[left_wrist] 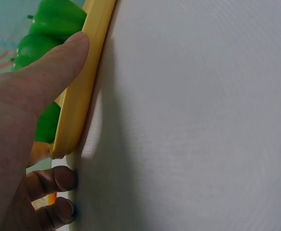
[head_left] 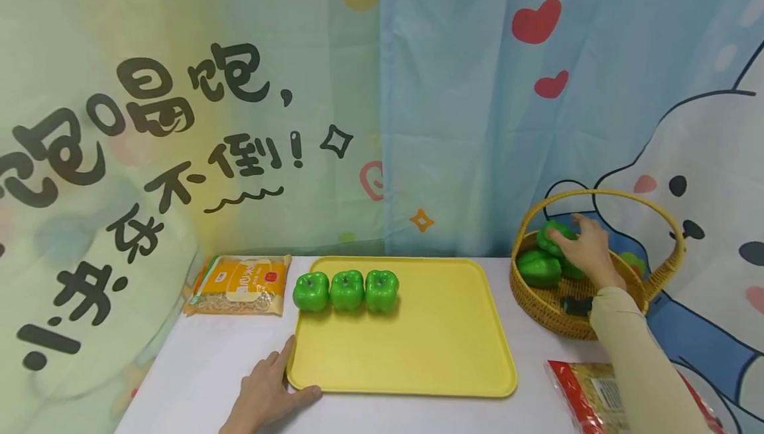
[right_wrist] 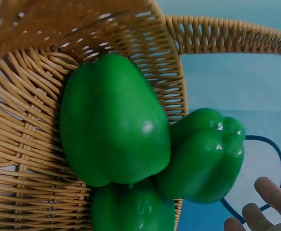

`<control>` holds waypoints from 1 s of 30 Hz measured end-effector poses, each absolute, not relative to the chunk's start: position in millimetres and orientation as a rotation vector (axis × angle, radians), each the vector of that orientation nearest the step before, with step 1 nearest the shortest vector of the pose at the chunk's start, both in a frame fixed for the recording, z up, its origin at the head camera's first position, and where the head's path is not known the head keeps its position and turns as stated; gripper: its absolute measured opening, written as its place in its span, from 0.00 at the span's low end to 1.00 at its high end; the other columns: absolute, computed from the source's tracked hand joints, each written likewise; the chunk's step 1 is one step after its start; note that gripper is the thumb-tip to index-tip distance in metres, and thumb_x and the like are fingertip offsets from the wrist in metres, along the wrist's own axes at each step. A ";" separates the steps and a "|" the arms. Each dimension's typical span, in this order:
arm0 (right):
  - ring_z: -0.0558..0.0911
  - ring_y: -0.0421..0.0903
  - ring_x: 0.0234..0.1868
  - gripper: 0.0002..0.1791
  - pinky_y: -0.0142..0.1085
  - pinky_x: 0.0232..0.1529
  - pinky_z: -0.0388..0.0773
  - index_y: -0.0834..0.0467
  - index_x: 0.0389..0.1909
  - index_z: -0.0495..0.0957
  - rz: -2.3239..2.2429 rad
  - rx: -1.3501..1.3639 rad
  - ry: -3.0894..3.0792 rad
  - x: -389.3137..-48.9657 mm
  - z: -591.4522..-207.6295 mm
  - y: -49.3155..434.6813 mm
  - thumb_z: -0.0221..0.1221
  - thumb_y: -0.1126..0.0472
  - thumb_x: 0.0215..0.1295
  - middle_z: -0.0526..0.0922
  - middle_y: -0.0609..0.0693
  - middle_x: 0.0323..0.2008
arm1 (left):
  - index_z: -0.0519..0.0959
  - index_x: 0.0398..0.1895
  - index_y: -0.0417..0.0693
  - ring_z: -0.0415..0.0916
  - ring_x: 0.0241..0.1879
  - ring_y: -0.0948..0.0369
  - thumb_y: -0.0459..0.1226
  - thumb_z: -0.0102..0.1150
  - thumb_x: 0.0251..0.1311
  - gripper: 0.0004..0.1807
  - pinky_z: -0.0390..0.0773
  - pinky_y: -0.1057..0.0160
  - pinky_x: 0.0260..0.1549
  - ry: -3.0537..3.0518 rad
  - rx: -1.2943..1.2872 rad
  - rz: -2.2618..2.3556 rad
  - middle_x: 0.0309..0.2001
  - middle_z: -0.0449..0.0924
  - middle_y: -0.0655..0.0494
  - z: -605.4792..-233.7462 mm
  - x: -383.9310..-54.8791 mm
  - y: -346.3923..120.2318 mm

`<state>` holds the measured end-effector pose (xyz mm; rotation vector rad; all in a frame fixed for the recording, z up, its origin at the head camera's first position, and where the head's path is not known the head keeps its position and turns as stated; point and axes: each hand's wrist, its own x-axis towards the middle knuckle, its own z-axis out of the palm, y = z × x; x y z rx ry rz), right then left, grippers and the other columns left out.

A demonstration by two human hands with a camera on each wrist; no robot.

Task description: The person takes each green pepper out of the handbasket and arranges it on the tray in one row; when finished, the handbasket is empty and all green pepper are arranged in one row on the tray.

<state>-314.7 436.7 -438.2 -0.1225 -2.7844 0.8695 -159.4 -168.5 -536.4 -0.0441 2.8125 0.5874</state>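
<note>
My left hand point(head_left: 265, 384) touches the near left corner of a yellow tray point(head_left: 430, 354), its thumb along the front rim and index finger at the left side. The left wrist view shows that thumb point(left_wrist: 65, 60) on the rim. Three green bell peppers point(head_left: 347, 290) stand in a row at the tray's back left. Over at the right, my right hand point(head_left: 587, 251) reaches into a wicker basket point(head_left: 537, 311), fingers spread near a green bell pepper point(right_wrist: 203, 159). In the right wrist view the fingers are apart from it. A larger green bell pepper point(right_wrist: 113, 120) lies beside it, with another below.
The basket's tall handle point(head_left: 603, 193) arches over the right hand. An orange food bag point(head_left: 241, 286) lies left of the tray. A red-edged packet point(head_left: 581, 387) lies at the front right, partly under the right sleeve point(head_left: 638, 361). A printed curtain point(head_left: 442, 122) hangs behind the table.
</note>
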 end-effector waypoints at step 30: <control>0.67 0.78 0.55 0.49 0.67 0.49 0.73 0.75 0.75 0.49 0.732 -0.098 -2.960 -331.7 -461.8 448.4 0.48 0.38 0.75 0.54 0.87 0.64 | 0.58 0.78 0.49 0.76 0.51 0.47 0.75 0.67 0.37 0.68 0.75 0.31 0.52 2.803 -0.068 0.593 0.55 0.78 0.46 -537.2 -161.2 -169.1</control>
